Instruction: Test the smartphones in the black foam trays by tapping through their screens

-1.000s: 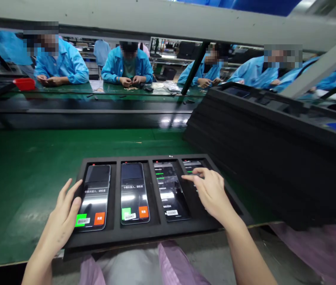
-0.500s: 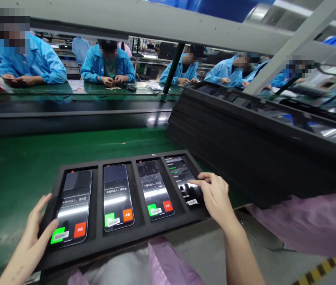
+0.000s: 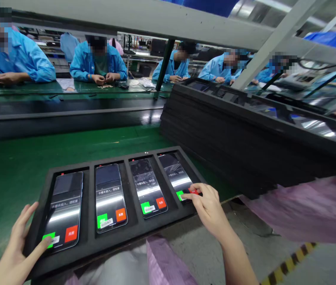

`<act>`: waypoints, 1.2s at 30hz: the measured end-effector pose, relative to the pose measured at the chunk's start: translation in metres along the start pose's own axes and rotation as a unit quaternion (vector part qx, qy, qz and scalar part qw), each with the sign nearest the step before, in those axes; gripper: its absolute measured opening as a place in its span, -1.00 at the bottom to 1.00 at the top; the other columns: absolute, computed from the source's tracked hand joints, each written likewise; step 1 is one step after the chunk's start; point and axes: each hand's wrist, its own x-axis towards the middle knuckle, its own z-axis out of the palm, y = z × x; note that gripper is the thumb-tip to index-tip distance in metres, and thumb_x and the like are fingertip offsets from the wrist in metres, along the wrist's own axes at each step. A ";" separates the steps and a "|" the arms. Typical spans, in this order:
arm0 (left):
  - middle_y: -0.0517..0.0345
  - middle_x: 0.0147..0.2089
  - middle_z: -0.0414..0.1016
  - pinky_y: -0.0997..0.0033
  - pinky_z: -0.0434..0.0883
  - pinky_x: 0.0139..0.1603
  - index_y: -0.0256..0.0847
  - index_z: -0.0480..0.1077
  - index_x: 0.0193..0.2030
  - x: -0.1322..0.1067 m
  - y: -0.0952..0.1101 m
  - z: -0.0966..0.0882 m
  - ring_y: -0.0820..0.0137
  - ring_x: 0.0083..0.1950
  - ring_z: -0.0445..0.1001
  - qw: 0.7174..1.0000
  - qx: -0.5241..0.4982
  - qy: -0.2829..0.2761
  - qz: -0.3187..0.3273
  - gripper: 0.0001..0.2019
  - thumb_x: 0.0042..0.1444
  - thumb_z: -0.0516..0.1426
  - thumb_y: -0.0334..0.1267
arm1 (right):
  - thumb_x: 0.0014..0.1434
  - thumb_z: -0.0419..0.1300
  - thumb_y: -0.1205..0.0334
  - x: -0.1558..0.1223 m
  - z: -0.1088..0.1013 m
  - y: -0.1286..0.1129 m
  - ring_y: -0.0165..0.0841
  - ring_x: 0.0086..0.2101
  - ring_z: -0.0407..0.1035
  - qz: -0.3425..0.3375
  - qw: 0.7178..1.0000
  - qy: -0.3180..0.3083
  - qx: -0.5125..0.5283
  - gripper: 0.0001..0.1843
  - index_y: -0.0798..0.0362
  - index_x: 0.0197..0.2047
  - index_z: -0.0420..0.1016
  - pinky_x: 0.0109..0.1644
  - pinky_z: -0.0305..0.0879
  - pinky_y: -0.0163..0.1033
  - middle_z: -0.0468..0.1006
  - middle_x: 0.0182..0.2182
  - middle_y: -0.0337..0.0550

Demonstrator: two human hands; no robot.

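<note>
Both hands open, gripping nothing: my left hand (image 3: 16, 245) thumbs the leftmost phone (image 3: 63, 206), right hand (image 3: 207, 208) pokes the rightmost phone (image 3: 174, 176), both phones in the tray (image 3: 117, 237) on the tabletop (image 3: 13, 166). I'd tap light, squarely on green, not red.

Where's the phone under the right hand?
Head view, centre-right: the phone lies in the rightmost slot of the black tray, beside the stack of trays, right hand on its near end.
</note>
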 end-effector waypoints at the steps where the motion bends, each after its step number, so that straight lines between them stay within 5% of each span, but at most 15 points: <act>1: 0.29 0.44 -0.18 0.02 0.06 0.29 0.14 -0.05 0.31 -0.001 0.003 0.001 0.03 0.33 0.09 1.000 -0.008 0.002 -0.005 -0.19 -0.09 0.06 0.26 | 0.28 -0.14 0.30 0.001 0.000 -0.002 -0.32 -0.25 0.24 -0.006 1.000 0.007 -0.002 -0.55 -0.06 -0.29 0.59 -0.06 0.11 -0.06 0.37 -0.32 -0.15; 5: 0.30 0.43 -0.15 -0.04 0.04 0.30 0.13 -0.01 0.30 -0.003 0.008 0.002 0.07 0.36 0.02 0.998 -0.047 0.008 -0.033 -0.31 0.03 0.01 0.19 | 0.28 -0.17 0.33 0.004 0.004 -0.023 -0.34 -0.24 0.23 -0.058 0.998 0.030 0.024 -0.55 -0.02 -0.25 0.56 0.03 0.06 -0.04 0.33 -0.33 -0.16; 9: 0.27 0.42 -0.11 -0.01 0.04 0.31 0.08 0.05 0.28 0.003 -0.002 0.001 0.09 0.37 0.00 0.998 -0.051 0.008 -0.023 -0.36 0.04 0.03 0.10 | 0.28 -0.17 0.34 0.009 0.013 -0.061 -0.35 -0.21 0.24 -0.110 0.990 -0.065 0.065 -0.58 -0.04 -0.16 0.52 0.07 0.03 -0.04 0.34 -0.30 -0.17; 12: 0.22 0.42 -0.08 0.03 -0.02 0.33 0.03 0.07 0.27 0.005 -0.009 0.000 0.14 0.38 -0.03 0.999 -0.052 0.008 -0.005 -0.39 0.06 0.05 0.03 | 0.29 -0.17 0.35 0.013 0.019 -0.083 -0.37 -0.27 0.23 -0.091 0.986 -0.118 0.072 -0.56 -0.04 -0.29 0.53 -0.02 0.09 -0.09 0.33 -0.35 -0.18; 17: 0.19 0.41 -0.07 0.07 -0.01 0.34 0.01 0.11 0.25 0.003 -0.011 0.002 0.18 0.40 -0.07 0.998 -0.068 0.009 0.014 -0.46 0.11 0.03 -0.06 | 0.28 -0.17 0.35 0.019 0.029 -0.109 -0.39 -0.32 0.22 -0.139 0.983 -0.077 0.093 -0.58 0.01 -0.26 0.52 -0.02 0.08 -0.09 0.30 -0.40 -0.19; 24: 0.11 0.41 -0.08 0.13 -0.09 0.37 -0.06 0.13 0.23 0.002 -0.018 0.004 0.24 0.42 -0.16 0.994 -0.096 0.014 0.041 -0.49 0.14 0.00 -0.05 | 0.26 -0.07 0.27 0.026 0.058 -0.160 -0.37 -0.27 0.24 -0.246 0.956 -0.120 0.110 -0.70 -0.10 -0.14 0.48 0.14 0.00 -0.05 0.36 -0.35 -0.20; 36: 0.09 0.35 0.08 0.04 0.15 0.27 -0.04 0.36 0.03 0.004 0.001 -0.011 0.18 0.31 0.15 0.994 0.032 -0.037 0.098 -0.55 0.22 -0.18 0.07 | 0.31 -0.19 0.30 0.053 0.068 -0.142 -0.38 -0.31 0.27 -0.197 0.974 -0.081 0.081 -0.59 0.04 -0.14 0.50 0.06 0.06 -0.01 0.32 -0.39 -0.18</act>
